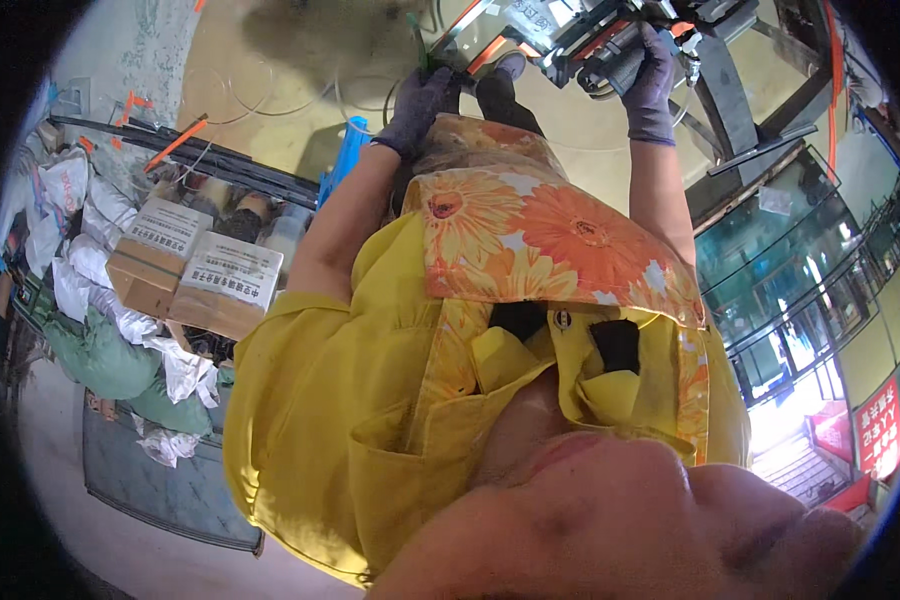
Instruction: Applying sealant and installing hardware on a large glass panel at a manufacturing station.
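Note:
My left hand (417,108), in a dark purple-grey glove, is at the upper middle by the near left end of a machine (560,35). Its fingers are curled, and what they close on is hidden; a thin green piece (416,38) sticks up just beyond them. On the machine's right side, my right hand (652,88), gloved alike, wraps its fingers round a dark grey cylindrical part (612,68). That machine has black and metal parts with orange pieces, and the frame's top edge cuts it off.
Two cardboard boxes (225,283) stand at the left beside white sacks (90,215) and green sacks (100,355). Black bars (220,160) run behind them. A blue piece (346,155) rises near my left forearm. Dark frame beams (725,100) and glass sheets (795,250) stand at right.

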{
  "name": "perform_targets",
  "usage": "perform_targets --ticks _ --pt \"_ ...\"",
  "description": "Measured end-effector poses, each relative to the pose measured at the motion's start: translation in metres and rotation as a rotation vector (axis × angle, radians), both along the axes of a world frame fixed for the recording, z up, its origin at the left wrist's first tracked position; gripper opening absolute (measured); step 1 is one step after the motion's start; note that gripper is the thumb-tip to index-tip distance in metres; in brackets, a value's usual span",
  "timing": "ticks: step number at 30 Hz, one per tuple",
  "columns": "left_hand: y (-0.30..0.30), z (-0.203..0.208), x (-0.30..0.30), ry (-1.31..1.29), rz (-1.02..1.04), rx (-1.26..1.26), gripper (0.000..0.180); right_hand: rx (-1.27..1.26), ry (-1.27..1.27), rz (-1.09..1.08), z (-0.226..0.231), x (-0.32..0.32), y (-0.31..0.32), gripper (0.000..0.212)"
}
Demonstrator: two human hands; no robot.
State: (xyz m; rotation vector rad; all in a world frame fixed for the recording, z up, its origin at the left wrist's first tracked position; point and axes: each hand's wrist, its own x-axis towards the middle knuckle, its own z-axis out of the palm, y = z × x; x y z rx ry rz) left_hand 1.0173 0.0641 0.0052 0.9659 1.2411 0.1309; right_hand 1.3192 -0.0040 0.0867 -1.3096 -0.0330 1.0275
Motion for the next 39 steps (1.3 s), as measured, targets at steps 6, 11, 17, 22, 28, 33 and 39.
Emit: perform_targets --ticks 6,11,17,22,28,33,39 --pt "0.000 -0.027 -0.013 0.105 -0.045 -0.033 0.042 0.003 0.060 0.031 -0.010 0.001 0.001 0.032" --pt "0.004 -0.004 -0.003 0.079 0.029 -0.110 0.038 -0.076 -0.079 0.129 -0.057 0.034 -0.024 0.026" --pt "-0.001 0.013 0.011 -0.019 0.122 -0.119 0.026 -0.030 -0.235 0.341 -0.023 0.054 -0.053 0.033" --pt "-0.008 0.009 0.011 0.000 0.169 -0.045 0.026 -0.322 0.113 0.369 0.058 0.056 -0.088 0.034" --pt "0.002 0.005 0.015 0.051 0.118 -0.109 0.027 -0.311 0.424 -0.057 0.070 -0.026 -0.177 0.038" --pt "-0.003 -0.033 0.002 -0.086 0.056 0.051 0.033 -0.146 0.595 -0.362 0.072 -0.097 -0.205 0.041" --pt "0.013 0.021 0.023 0.043 -0.174 -0.145 0.030 -0.101 0.653 -0.628 0.070 -0.158 -0.235 0.043"
